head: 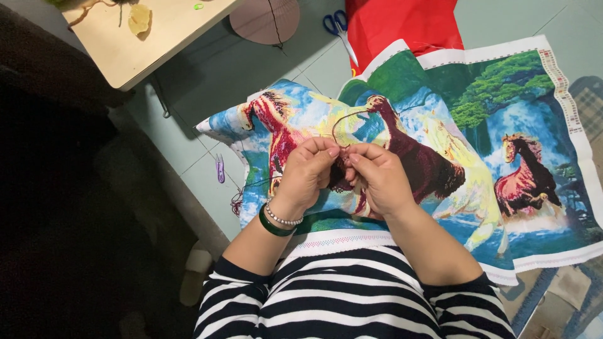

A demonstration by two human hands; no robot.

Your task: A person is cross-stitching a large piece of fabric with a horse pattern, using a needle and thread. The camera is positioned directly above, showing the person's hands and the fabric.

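Both our hands meet over the canvas (440, 144): left hand (306, 172) and right hand (377, 179) pinch a dark thread (344, 119) shut between fingertips. Canvas lies draped across our lap, soft and light; we judge the thread thin, best held near the fingertips.

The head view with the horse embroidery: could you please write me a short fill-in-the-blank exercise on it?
1. The colourful embroidered cloth shows horses, and both hands meet over its ____ half.
2. The left hand wears a pearl bracelet and a ____ bangle at the wrist.
3. The blue-handled scissors lie on the floor beside the ____ fabric.
4. The right hand pinches a dark ____ that loops up over the cloth.

Missing words: left; green; red; thread
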